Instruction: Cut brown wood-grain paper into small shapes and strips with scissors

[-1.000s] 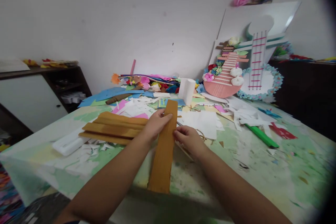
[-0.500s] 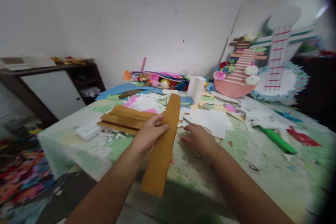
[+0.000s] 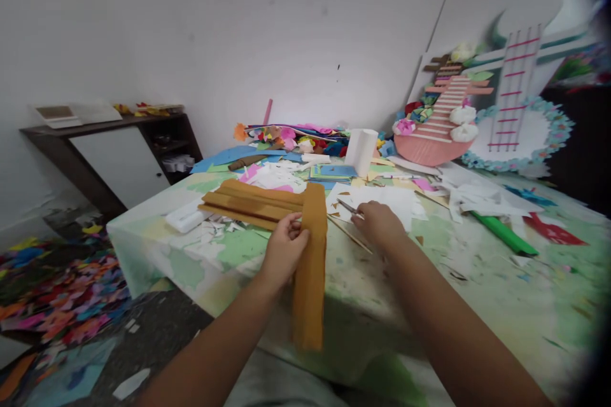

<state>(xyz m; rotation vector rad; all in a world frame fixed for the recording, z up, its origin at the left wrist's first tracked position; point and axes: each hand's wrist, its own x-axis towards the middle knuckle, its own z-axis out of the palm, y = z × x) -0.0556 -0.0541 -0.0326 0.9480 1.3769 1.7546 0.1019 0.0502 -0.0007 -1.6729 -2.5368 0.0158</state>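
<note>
My left hand is closed on the edge of a long ochre crepe paper strip, thumb on top. The strip is nearly upright in the view, its lower end hanging past the table edge. To its right, my right hand is closed around scissors; the blades point left and the handles are hidden in the fingers. The blades are apart from the strip. More folded ochre paper lies to the left behind my left hand. A thin stick rests below the scissors.
White paper sheets and scraps cover much of the table. A white roll stands at the back. A green roll lies right, near flower-decorated paper guitars. Coloured paper flowers are heaped at the lower left.
The strip has turned from leaning to almost upright. My right hand has moved right with the scissors, away from the strip. The whole view has shifted slightly.
</note>
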